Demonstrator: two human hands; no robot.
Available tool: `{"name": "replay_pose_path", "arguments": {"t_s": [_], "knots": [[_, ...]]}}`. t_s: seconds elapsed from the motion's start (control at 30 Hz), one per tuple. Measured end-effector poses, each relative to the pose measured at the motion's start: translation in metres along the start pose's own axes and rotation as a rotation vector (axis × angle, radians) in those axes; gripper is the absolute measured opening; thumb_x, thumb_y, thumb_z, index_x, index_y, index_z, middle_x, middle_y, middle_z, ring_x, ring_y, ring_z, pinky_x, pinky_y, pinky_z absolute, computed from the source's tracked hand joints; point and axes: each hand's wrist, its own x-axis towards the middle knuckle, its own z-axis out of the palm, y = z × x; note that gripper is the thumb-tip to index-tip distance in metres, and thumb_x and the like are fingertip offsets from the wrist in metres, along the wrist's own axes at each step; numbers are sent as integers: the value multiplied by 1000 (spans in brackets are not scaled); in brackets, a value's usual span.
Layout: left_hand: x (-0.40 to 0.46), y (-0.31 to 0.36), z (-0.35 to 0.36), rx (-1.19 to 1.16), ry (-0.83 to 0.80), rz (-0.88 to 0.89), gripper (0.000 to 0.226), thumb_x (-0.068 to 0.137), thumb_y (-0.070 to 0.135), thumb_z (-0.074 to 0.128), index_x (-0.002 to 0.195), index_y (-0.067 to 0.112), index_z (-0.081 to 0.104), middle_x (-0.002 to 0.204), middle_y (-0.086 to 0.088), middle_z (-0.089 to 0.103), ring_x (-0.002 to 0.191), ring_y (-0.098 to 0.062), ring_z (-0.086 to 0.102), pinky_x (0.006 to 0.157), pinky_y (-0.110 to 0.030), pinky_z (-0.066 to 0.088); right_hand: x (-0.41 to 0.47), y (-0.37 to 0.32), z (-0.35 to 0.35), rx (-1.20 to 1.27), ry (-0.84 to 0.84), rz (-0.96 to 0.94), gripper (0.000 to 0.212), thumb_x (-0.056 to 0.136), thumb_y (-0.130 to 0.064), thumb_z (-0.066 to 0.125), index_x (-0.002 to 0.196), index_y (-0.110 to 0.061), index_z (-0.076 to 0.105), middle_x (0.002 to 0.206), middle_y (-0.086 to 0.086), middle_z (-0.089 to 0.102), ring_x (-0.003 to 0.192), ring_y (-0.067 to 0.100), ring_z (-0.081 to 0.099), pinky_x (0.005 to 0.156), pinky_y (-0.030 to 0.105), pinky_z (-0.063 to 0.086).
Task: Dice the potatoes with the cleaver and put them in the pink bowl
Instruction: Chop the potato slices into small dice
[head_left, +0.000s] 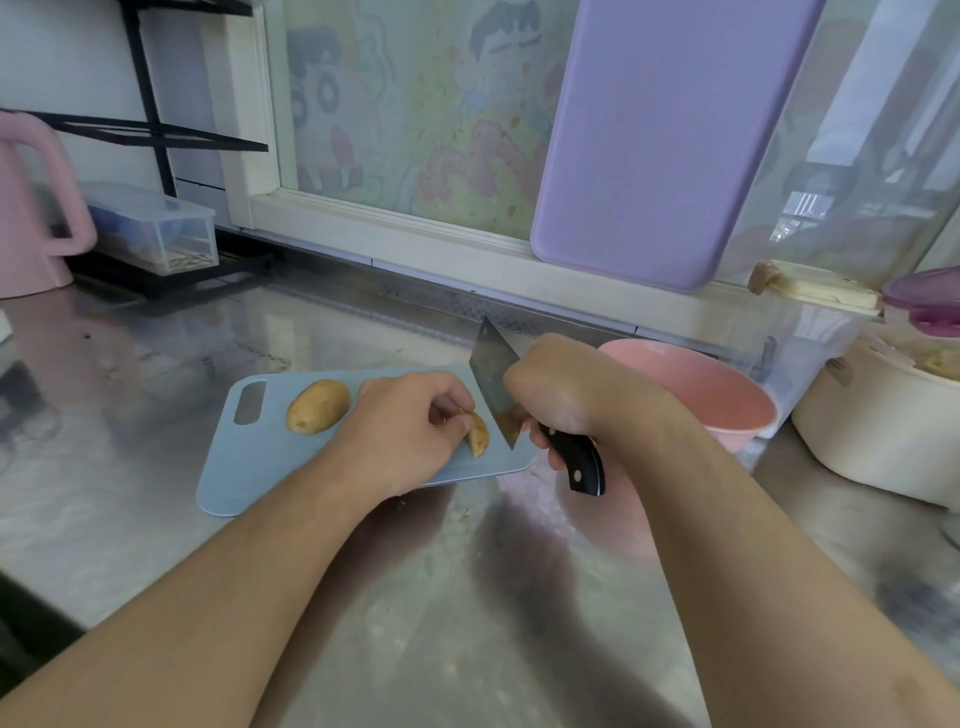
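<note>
Head view: on the near right of the board (249, 467), the left hand (410, 421) pinches a cut potatoe piece (479, 434), its long axis running away from the person. Just right of it the right hand (561, 395) grips the cleaver (493, 384), blade alongside. Whole potato (318, 406) lies left; pink bowl (727, 395) beyond the board's right edge.
</note>
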Motion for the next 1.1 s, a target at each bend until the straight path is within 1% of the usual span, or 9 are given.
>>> {"name": "replay_pose_path", "arguments": {"t_s": [0.1, 0.23, 0.43, 0.6, 0.77, 0.9, 0.97, 1.1], "knots": [[-1, 1, -1, -2, -8, 13, 6, 95, 31, 71, 96, 37, 73, 85, 21, 72, 87, 4, 63, 78, -16, 46, -2, -1, 0, -9, -15, -6, 25, 88, 0, 41, 85, 6, 65, 48, 12, 58, 34, 27, 56, 42, 22, 45], [0, 0, 0, -1, -16, 24, 7, 93, 30, 74, 88, 36, 73, 82, 20, 72, 84, 4, 64, 75, -13, 43, -1, -2, 1, -22, -28, -1, 27, 91, -1, 41, 86, 6, 67, 47, 12, 57, 32, 26, 54, 39, 20, 43], [-1, 2, 0, -16, -7, 25, 6, 91, 27, 76, 90, 33, 73, 83, 18, 73, 83, 3, 65, 67, -5, 41, 0, -4, 3, -16, -52, 19, 24, 91, -2, 42, 81, 4, 63, 46, 10, 56, 31, 25, 54, 38, 18, 42], [-1, 4, -2, -5, -9, 25, 7, 91, 26, 76, 87, 31, 74, 82, 17, 73, 83, 2, 66, 66, -3, 40, 3, -5, 7, -47, -64, 21, 24, 91, -3, 39, 81, 2, 61, 43, 9, 57, 32, 25, 57, 41, 20, 42], [-2, 7, -4, 34, -15, 37, 8, 92, 26, 75, 85, 29, 73, 82, 16, 72, 84, 3, 65, 66, -1, 39, 3, -5, 8, -43, -80, 30, 24, 93, -5, 39, 82, 2, 60, 51, 13, 58, 31, 26, 55, 40, 21, 44], [-2, 9, -4, 72, -22, 58, 9, 93, 26, 74, 84, 28, 72, 80, 15, 70, 82, 5, 63, 65, -2, 37, 2, -4, 7, -41, -106, 49, 26, 96, -7, 38, 88, 5, 60, 56, 16, 57, 30, 25, 55, 40, 24, 46], [-1, 9, -5, 71, -28, 58, 9, 93, 26, 74, 84, 28, 72, 81, 15, 70, 82, 5, 62, 65, -2, 38, 2, -3, 7, -38, -112, 55, 27, 96, -8, 38, 88, 5, 60, 55, 15, 57, 29, 25, 54, 40, 22, 45], [0, 9, -6, 71, -43, 53, 9, 93, 27, 75, 84, 28, 73, 83, 14, 72, 83, 1, 64, 63, -3, 38, 3, -1, 6, -62, -100, 21, 27, 95, -4, 36, 87, 4, 61, 54, 15, 58, 31, 26, 55, 41, 24, 46]]}}
